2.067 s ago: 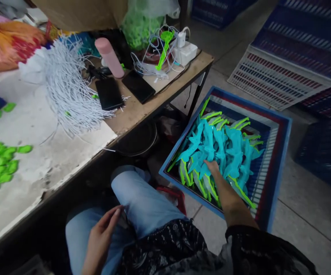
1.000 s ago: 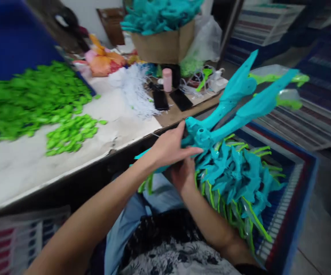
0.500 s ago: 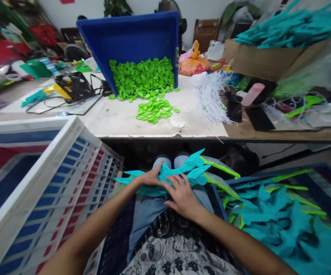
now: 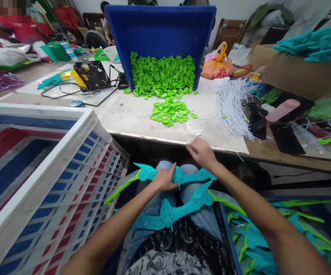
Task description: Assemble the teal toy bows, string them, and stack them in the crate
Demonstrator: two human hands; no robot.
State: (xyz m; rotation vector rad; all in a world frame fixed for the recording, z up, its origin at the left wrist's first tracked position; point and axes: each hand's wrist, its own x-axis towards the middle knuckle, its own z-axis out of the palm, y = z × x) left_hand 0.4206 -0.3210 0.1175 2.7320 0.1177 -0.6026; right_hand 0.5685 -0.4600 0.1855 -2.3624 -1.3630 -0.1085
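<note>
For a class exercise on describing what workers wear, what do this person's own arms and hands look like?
The left hand and right hand are ungloved. The left forearm and right forearm are bare, with no sleeve, watch or bracelet showing. Rings are too small to tell.

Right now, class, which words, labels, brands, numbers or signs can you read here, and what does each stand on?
No text reads clearly.
White bag: dark marks, perhaps letters, too small and blurred to read.
Turquoise part at the left hand: no lettering visible.
Fan: any marking is too small to read.
</note>
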